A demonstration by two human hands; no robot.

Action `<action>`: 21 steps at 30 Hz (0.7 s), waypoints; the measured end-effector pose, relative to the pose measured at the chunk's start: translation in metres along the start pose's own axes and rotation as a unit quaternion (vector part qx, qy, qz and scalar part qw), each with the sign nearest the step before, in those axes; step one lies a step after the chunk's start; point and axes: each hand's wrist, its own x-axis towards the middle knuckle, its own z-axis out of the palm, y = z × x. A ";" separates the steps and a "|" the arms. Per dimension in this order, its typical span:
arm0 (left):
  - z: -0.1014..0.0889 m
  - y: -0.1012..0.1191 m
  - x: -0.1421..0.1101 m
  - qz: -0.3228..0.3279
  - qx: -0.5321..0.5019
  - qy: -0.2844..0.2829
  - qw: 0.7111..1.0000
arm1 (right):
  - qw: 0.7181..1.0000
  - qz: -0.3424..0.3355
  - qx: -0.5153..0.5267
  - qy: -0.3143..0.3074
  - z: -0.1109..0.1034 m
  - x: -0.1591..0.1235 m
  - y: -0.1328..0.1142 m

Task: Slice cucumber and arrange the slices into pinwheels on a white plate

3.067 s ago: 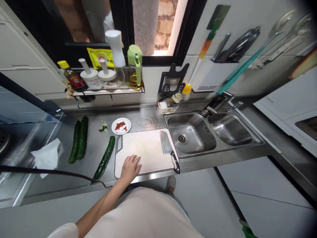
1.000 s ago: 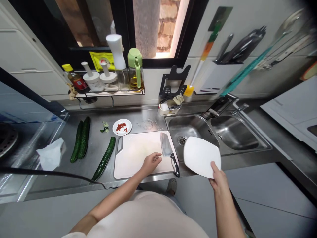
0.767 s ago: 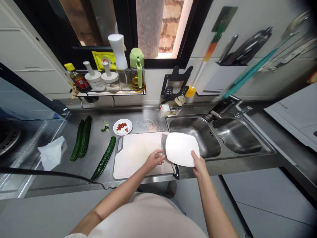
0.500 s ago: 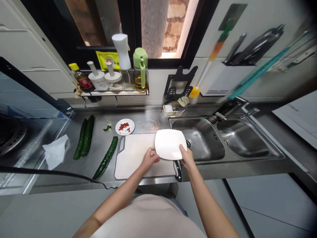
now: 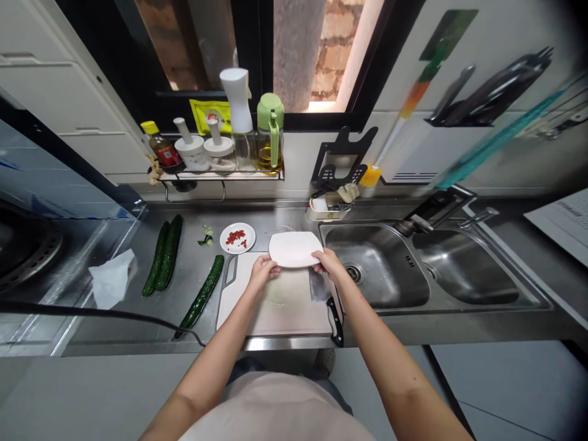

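Between my two hands is a white rounded-square plate (image 5: 295,248), over the far edge of the cutting board (image 5: 275,315). My left hand (image 5: 263,271) is closed on its near left corner, and my right hand (image 5: 327,262) grips its right side, thumb on top. On the right part of the board lies a cleaver (image 5: 334,315), its black handle toward me and part of its blade hidden by my right hand. Left of the board rests one cucumber (image 5: 202,294); two more cucumbers (image 5: 164,254) lie farther left. A small round plate (image 5: 237,247) bears chopped red pieces.
A double sink (image 5: 381,269) with a faucet (image 5: 432,211) is on the right. Green trimmings (image 5: 206,235) and a crumpled white tissue (image 5: 113,278) lie on the left counter. A wall rack (image 5: 225,175) holds bottles and jars. A black cable (image 5: 114,313) crosses the lower left.
My right hand came into view with the white plate and carried it left over the board, then away from me. My left hand went from the board to the plate and took its left corner.
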 end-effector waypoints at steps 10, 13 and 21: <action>-0.009 0.022 0.047 0.004 0.006 0.040 0.999 | 0.997 0.010 -0.059 -0.042 0.018 0.056 -0.023; -0.009 0.024 0.056 -0.002 0.015 0.053 0.998 | 0.996 0.004 -0.075 -0.047 0.021 0.067 -0.023; -0.014 0.020 0.070 -0.012 0.032 0.067 0.997 | 0.993 -0.005 -0.105 -0.048 0.026 0.079 -0.017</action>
